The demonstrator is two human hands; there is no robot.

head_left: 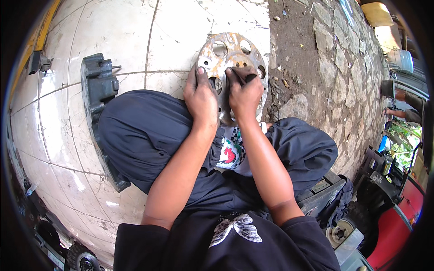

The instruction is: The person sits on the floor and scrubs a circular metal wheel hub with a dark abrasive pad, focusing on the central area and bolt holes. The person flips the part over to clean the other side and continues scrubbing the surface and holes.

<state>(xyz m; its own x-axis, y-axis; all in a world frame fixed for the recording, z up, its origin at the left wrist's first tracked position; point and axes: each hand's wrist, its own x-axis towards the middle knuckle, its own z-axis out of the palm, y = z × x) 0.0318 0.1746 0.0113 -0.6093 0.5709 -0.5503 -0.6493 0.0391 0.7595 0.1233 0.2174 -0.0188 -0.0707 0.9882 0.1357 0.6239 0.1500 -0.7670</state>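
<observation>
Steadying a rusty round metal disc [233, 56] on the tiled floor [113, 36] between the knees with left hand [201, 100]; right hand [244, 95] pinching a dark abrasive pad [244, 74]. Could scrape knuckles on hole edges if pad slips

Round rusty steel disc plate [230, 56]: flat, circular, surface mottled orange-brown rust over grey metal. Ring of large round holes near rim; smaller holes toward centre. Lies flat on cracked white floor tiles, right rim at the edge of the dirt strip. Near half hidden under the hands. Small dark abrasive pad [243, 74] lies pressed flat on the disc face, right of centre.
</observation>
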